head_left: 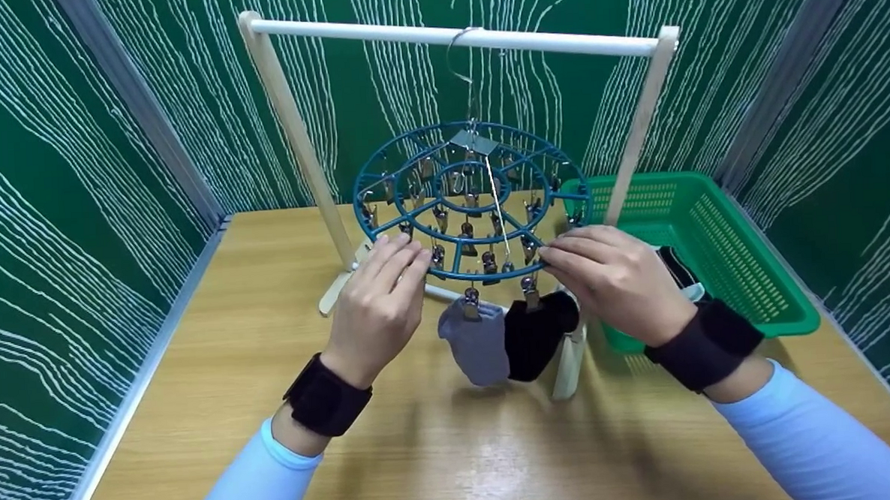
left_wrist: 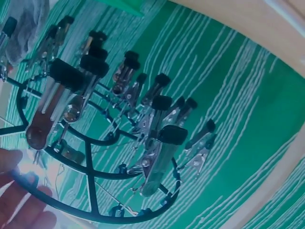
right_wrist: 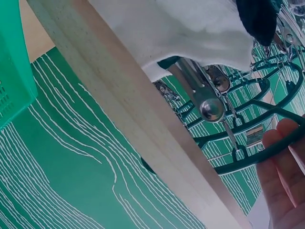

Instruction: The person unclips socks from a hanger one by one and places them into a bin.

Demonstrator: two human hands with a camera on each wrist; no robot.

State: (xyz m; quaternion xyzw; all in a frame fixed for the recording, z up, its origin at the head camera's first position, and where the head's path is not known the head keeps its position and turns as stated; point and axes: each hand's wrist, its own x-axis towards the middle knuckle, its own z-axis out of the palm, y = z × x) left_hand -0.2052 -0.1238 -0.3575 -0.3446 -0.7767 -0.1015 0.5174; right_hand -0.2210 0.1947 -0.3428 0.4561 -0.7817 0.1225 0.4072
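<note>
A round blue-green clip hanger hangs by a metal hook from a rack's white bar. My left hand holds its near rim on the left; in the left wrist view, fingers sit around the rim. On the near right, my right hand grips the rim, its fingers against it in the right wrist view. Between my hands, a grey sock and a black sock hang from metal clips. Pale cloth hangs near a clip in the right wrist view.
The wooden rack stands on the table, its right post close to my right hand. A green basket sits behind my right hand, with dark and pale cloth in it. Green walls with white lines surround the table.
</note>
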